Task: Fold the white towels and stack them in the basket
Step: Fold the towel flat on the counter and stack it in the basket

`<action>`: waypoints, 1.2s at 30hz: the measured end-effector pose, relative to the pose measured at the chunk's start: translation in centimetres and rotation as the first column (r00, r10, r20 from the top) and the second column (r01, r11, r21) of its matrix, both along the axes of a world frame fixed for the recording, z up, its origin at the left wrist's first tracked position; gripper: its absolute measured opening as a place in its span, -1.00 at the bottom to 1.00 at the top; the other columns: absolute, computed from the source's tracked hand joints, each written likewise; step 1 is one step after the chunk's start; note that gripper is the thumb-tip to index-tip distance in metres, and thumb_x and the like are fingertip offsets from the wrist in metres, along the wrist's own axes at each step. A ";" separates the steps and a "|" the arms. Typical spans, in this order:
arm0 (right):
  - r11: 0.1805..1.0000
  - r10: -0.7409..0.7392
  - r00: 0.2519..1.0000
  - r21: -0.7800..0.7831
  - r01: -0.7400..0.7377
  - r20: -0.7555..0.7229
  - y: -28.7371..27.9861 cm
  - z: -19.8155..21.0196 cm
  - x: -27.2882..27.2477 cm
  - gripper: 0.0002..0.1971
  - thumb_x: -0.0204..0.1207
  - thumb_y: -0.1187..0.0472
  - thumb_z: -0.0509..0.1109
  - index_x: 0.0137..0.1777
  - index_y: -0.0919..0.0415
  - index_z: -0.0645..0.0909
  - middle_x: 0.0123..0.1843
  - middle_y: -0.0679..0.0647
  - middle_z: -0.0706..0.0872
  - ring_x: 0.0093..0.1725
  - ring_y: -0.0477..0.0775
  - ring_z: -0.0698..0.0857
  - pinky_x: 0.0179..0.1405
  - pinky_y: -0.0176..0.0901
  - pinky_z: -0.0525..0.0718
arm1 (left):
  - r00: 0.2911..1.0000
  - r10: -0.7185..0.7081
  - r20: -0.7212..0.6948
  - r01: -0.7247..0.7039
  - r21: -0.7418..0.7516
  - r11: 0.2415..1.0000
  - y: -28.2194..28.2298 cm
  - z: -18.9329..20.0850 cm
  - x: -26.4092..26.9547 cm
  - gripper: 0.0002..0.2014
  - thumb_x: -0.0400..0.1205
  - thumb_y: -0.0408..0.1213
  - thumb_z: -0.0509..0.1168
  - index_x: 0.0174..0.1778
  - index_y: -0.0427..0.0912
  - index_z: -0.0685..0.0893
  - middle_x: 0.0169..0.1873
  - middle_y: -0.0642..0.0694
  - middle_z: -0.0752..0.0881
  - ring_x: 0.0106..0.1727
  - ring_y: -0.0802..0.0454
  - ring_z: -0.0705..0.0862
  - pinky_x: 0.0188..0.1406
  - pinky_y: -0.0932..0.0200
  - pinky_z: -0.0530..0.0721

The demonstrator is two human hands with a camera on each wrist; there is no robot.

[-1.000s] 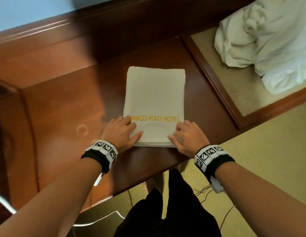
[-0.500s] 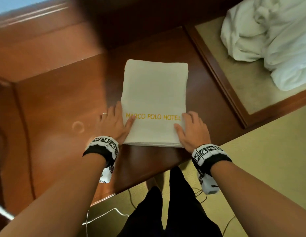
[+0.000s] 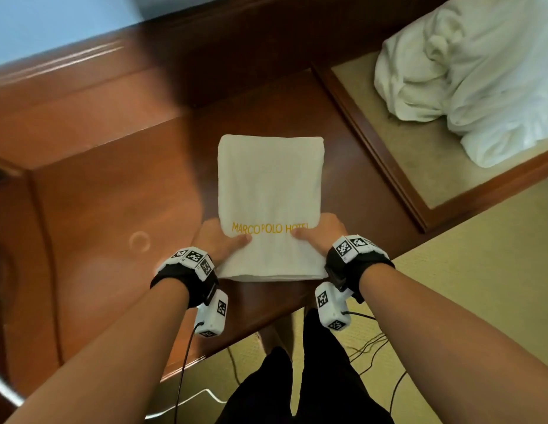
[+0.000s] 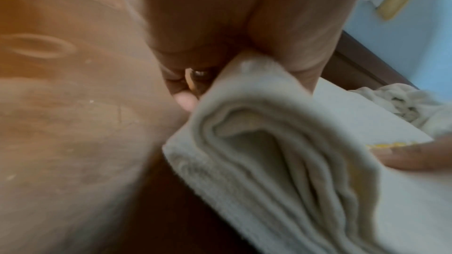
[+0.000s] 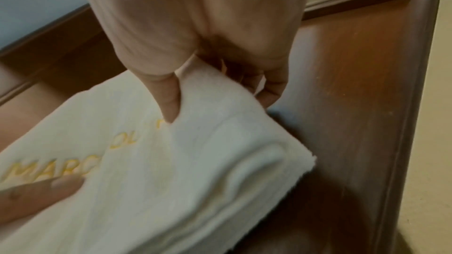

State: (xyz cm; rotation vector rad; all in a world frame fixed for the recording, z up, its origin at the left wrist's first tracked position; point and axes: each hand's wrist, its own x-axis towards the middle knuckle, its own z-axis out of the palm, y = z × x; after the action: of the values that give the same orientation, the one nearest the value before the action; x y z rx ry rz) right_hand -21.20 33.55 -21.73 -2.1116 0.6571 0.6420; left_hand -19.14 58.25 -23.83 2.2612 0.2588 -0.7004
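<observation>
A folded white towel (image 3: 270,191) with yellow "MARCO POLO HOTEL" lettering lies on the brown wooden table (image 3: 113,209), its near end raised. My left hand (image 3: 219,240) grips its near left edge, thumb on top and fingers underneath. My right hand (image 3: 321,235) grips the near right edge the same way. In the left wrist view the towel's (image 4: 281,161) stacked layers show beside my left hand (image 4: 220,45). The right wrist view has my right hand's thumb (image 5: 168,99) pressing the towel (image 5: 171,161) from above. No basket is in view.
A heap of crumpled white towels (image 3: 480,71) lies at the back right on a beige panel framed in wood (image 3: 370,142). The table's front edge (image 3: 266,328) runs close to my legs, with cables on the beige floor (image 3: 480,286) below.
Both hands slid from lying flat on the towel's near end to its side edges, got fingers underneath and took hold. The near end has lifted slightly.
</observation>
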 end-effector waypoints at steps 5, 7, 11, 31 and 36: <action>0.990 -0.143 0.979 0.020 0.142 0.146 -1.2 4.4 0.2 -0.56 0.53 0.13 0.50 0.33 0.29 0.51 0.31 0.21 0.67 0.30 0.28 0.64 0.19 -0.02 0.60 | 0.992 0.001 0.125 0.007 -0.066 0.998 -3.7 3.9 0.6 -0.34 0.24 0.23 0.52 0.21 -0.03 0.71 0.13 -0.04 0.76 0.13 -0.02 0.75 0.20 -0.08 0.73; 0.988 -0.155 0.969 0.017 0.155 0.193 -3.0 6.7 0.6 -0.56 0.54 0.12 0.48 0.33 0.28 0.49 0.29 0.20 0.66 0.28 0.28 0.64 0.19 0.01 0.61 | 0.982 -0.007 0.190 0.022 -0.073 0.997 -5.8 6.4 1.6 -0.40 0.25 0.19 0.56 0.13 -0.06 0.70 0.10 -0.08 0.73 0.11 -0.06 0.74 0.17 -0.11 0.73; 0.979 -0.192 0.931 0.000 0.202 0.312 -8.8 12.1 1.3 -0.60 0.51 0.05 0.50 0.20 0.23 0.48 0.18 0.12 0.66 0.19 0.23 0.67 0.08 -0.02 0.60 | 0.957 -0.062 0.284 0.087 -0.076 0.993 -11.5 12.8 3.9 -0.51 0.35 0.11 0.59 0.06 -0.05 0.61 0.09 -0.03 0.69 0.09 -0.07 0.69 0.11 -0.09 0.70; 0.799 -0.457 0.642 -0.033 0.601 0.615 -58.2 24.6 -5.1 -0.62 0.45 0.03 0.55 0.12 0.16 0.49 0.04 0.02 0.63 -0.01 0.10 0.62 -0.05 -0.10 0.54 | 0.742 -0.363 0.564 0.557 -0.219 0.801 -66.1 25.9 6.2 -0.72 0.57 -0.03 0.48 0.07 -0.08 0.65 -0.05 0.02 0.70 -0.03 -0.01 0.67 -0.10 0.18 0.52; 0.750 -0.503 0.618 -0.050 0.659 0.603 -68.5 24.5 -7.3 -0.60 0.43 0.01 0.54 0.15 0.16 0.53 0.04 0.03 0.66 -0.03 0.11 0.64 -0.10 -0.12 0.51 | 0.718 -0.395 0.573 0.621 -0.270 0.736 -77.4 25.2 5.6 -0.53 0.51 0.18 0.38 0.08 -0.16 0.70 -0.05 -0.03 0.75 -0.03 -0.03 0.70 -0.05 0.07 0.62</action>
State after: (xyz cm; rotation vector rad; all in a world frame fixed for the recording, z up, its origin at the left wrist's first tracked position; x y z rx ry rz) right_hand -28.50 -34.95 2.79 -1.9866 1.0627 -0.4647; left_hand -13.57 -19.18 1.41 1.9583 -0.7625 -0.3782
